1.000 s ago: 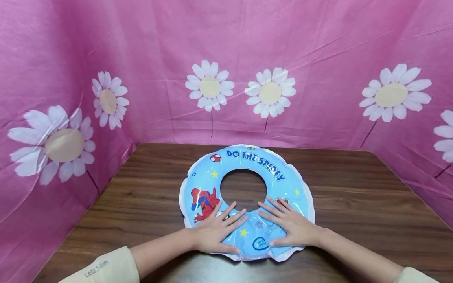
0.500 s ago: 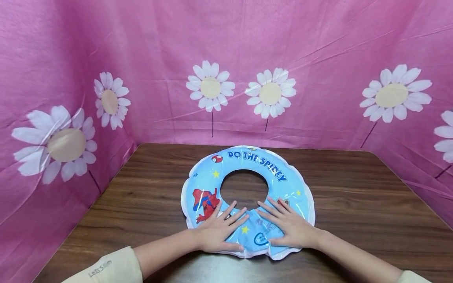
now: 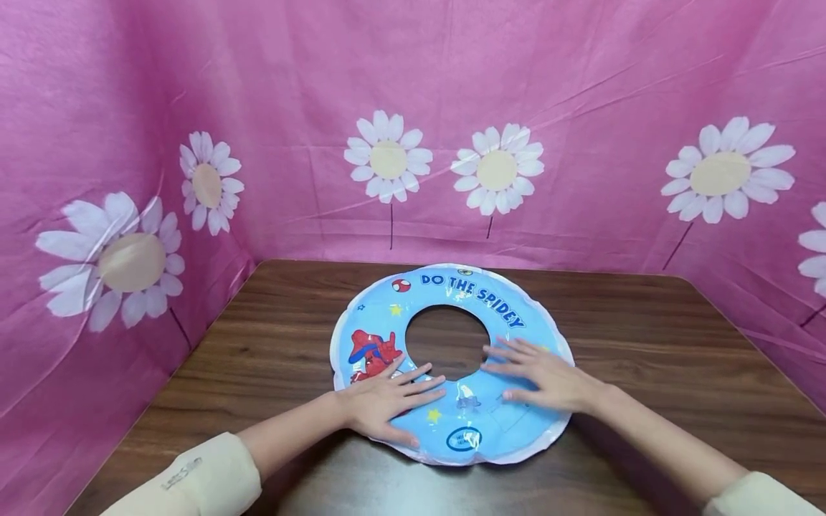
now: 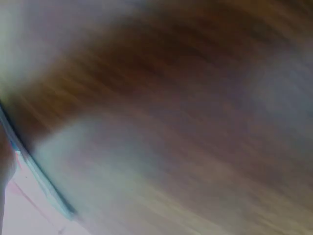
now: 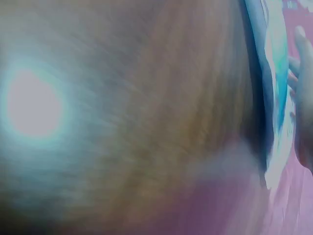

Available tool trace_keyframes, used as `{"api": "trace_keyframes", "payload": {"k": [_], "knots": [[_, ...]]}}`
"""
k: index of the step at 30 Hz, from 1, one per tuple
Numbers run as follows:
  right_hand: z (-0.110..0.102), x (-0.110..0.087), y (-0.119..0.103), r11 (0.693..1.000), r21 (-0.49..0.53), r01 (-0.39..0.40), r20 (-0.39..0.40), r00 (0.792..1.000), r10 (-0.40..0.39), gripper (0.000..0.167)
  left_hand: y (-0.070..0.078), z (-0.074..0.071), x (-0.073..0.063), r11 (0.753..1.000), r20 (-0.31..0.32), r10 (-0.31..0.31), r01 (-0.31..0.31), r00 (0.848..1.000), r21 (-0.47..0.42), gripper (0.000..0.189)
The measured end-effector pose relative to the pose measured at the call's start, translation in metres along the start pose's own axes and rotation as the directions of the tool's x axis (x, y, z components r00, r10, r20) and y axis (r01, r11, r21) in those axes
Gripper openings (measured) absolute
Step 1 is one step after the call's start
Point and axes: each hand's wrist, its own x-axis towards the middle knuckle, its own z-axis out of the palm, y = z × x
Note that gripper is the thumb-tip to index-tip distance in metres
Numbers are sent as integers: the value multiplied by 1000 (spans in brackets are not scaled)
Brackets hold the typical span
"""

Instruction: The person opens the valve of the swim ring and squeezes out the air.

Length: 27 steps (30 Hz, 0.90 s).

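Observation:
A light blue inflatable swim ring [image 3: 371, 315] with a pale rim lies on the table, printed with a red Spider-Man figure, stars and "DO THE SPIDEY". My left hand [image 3: 382, 403] rests with spread fingers on its near left part, overlapping the figure. Over the right part, my right hand [image 3: 548, 378] has its fingers straight, their tips near the centre hole. In the right wrist view the ring's edge [image 5: 275, 88] stands beside the right hand [image 5: 305, 110]. Only a sliver of the left hand [image 4: 5, 159] shows in the left wrist view, by the ring's edge [image 4: 41, 183].
The brown wood-grain table [image 3: 652, 358] extends on both sides of the ring. A pink curtain [image 3: 439, 64] with large white daisies surrounds its back and sides. Light glares off the table's near edge.
My right hand has moved away from me along the ring's right part. My left hand has slid slightly left. The near part of the ring looks smoother, its crease gone.

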Motion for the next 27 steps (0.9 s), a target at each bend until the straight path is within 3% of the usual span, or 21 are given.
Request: {"api": "trace_keyframes", "payload": {"k": [4, 8, 10, 15, 17, 20, 22, 24, 25, 27], "knots": [[-2, -3, 24, 993, -81, -88, 15, 996, 90, 53, -14, 2, -2, 998, -86, 39, -34, 996, 61, 79], [7, -12, 28, 980, -87, -181, 33, 982, 184, 56, -32, -3, -5, 988, -142, 46, -24, 989, 151, 85], [12, -15, 19, 968, -98, -233, 4, 972, 234, 57, -41, -7, -12, 988, -147, 5, 18, 989, 154, 85], [19, -13, -27, 906, -136, -401, -46, 916, 399, 59, -63, -16, -38, 980, -130, -146, 161, 981, 114, 80], [18, -10, -47, 885, -152, -441, -37, 897, 441, 61, -70, -20, -47, 975, -130, -176, 191, 976, 116, 79], [15, -4, -65, 872, -168, -460, -29, 886, 462, 63, -77, -29, -53, 968, -160, -217, 233, 963, 92, 77], [10, -1, -64, 885, -163, -436, -63, 900, 432, 60, -72, -35, -49, 965, -206, -240, 257, 949, 58, 74], [5, 0, -50, 904, -158, -397, -111, 917, 383, 54, -55, -39, -35, 964, -245, -257, 267, 935, 9, 69], [3, -1, -39, 913, -157, -377, -137, 924, 357, 51, -43, -40, -24, 966, -260, -248, 257, 933, 3, 67], [-2, -3, -14, 926, -157, -343, -165, 934, 318, 46, -14, -41, 2, 978, -253, -194, 207, 948, 25, 64]]}}
